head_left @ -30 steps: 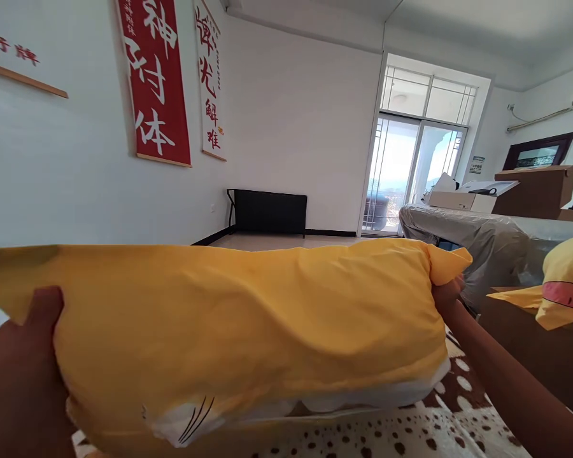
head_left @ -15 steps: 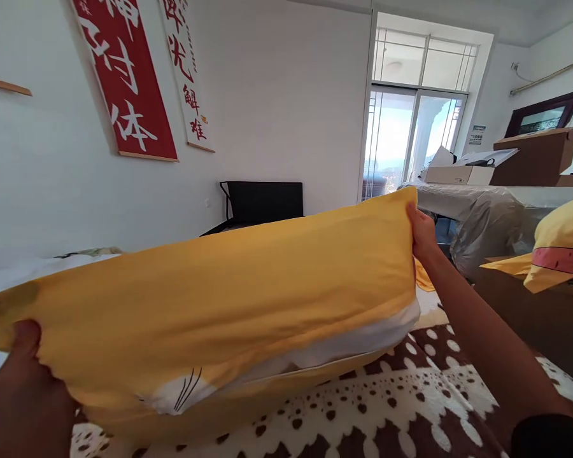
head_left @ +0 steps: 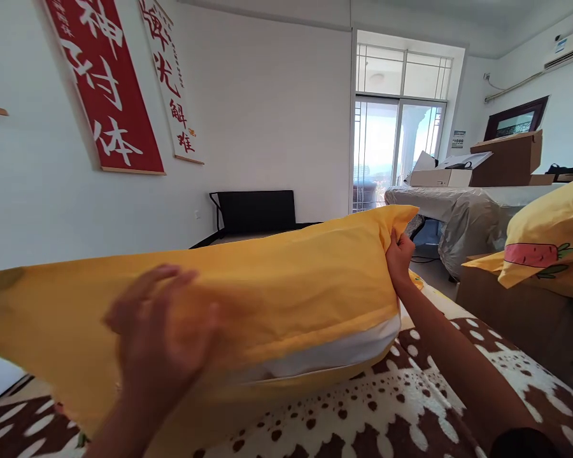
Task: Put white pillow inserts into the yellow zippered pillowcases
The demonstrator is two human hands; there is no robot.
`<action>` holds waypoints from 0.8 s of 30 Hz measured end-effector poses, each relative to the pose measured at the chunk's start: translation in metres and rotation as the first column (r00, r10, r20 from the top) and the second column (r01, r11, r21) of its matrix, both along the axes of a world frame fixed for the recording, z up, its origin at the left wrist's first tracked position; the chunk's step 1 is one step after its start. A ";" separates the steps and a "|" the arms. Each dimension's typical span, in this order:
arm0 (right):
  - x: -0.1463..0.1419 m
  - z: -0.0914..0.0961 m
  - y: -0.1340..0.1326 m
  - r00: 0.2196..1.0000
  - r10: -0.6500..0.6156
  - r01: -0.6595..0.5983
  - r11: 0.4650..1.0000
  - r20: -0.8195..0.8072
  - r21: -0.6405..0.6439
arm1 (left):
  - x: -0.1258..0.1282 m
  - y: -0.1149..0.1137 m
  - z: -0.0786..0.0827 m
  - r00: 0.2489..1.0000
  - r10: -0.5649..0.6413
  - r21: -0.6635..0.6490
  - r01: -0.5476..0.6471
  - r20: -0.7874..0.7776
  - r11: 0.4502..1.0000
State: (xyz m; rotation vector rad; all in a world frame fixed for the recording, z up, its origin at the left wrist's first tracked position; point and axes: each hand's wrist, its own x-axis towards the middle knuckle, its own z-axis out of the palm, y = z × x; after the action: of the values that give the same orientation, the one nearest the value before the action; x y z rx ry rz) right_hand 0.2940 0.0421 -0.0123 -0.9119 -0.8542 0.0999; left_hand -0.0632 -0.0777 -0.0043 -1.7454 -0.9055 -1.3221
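Observation:
A yellow pillowcase (head_left: 291,267) stretches across the view, tilted up on its long edge. Along its lower side the opening gapes, and a white pillow (head_left: 334,348) shows inside. My right hand (head_left: 400,254) grips the case's upper right corner, the cloth bunched between thumb and fingers. In front of the case's left half is my left hand (head_left: 165,337), blurred, its fingers spread and holding nothing. Whether its fingertips touch the cloth I cannot tell. The left end of the case runs out of view.
Beneath lies a brown and cream patterned blanket (head_left: 439,381). On the right, another yellow pillow (head_left: 554,238) with a printed strawberry-like band rests on a cardboard box (head_left: 506,312). Behind stands a plastic-covered table (head_left: 468,210) bearing boxes (head_left: 510,156). A black panel (head_left: 258,211) leans near the wall.
My left hand has let go of the case's left end and moved right across its front. My right hand still holds the corner, now more bunched. The view has shifted slightly right.

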 end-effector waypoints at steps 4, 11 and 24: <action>-0.004 0.006 -0.010 0.985 -0.166 0.164 0.985 0.037 0.051 | 0.123 -0.015 -0.017 0.742 -0.106 -0.105 0.048 -0.662 0.993; 0.027 0.006 -0.021 0.991 -0.123 0.129 0.983 -0.050 0.133 | 0.209 0.026 -0.024 0.797 -0.063 -0.130 -0.020 -0.601 0.991; 0.026 -0.034 -0.033 0.876 -0.197 0.189 0.980 0.440 0.062 | 0.206 0.098 -0.040 0.912 0.059 -0.185 -0.145 -0.405 0.972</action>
State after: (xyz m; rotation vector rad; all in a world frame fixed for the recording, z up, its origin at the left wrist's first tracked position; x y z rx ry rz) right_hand 0.3204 0.0094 -0.0458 -1.0167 -1.1787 -0.3032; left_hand 0.1423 0.0199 -0.0447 -2.0046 -0.9101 -0.7788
